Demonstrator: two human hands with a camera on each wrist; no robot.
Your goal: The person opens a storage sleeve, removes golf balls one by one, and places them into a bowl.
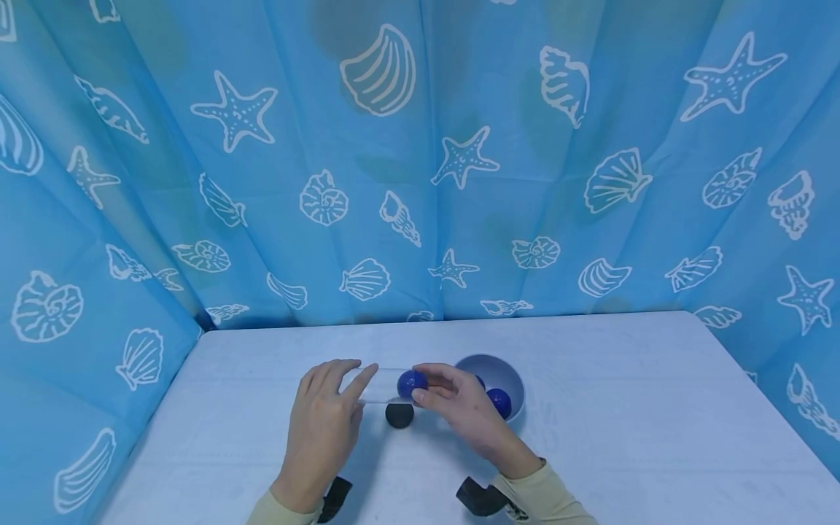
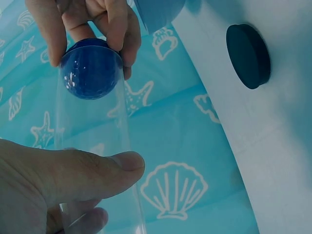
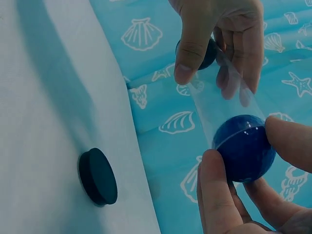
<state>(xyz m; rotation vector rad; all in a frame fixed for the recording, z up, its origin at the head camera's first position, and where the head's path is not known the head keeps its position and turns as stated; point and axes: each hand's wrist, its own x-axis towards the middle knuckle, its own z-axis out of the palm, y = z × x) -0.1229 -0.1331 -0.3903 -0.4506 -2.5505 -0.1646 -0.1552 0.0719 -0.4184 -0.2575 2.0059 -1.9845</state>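
Note:
A clear plastic tube lies level above the table, gripped between the thumb and fingers of my left hand. At its right end my right hand pinches a glossy blue ball, which sits partly inside the tube's mouth in the left wrist view. A dark round end shows at the tube's other end in the right wrist view, partly behind the left thumb. Below the tube a black round cap rests on the table.
Behind the right hand stands a grey-blue bowl with blue balls in it, partly hidden. The white table ends at a blue curtain with shell prints. Black wrist mounts sit at both wrists.

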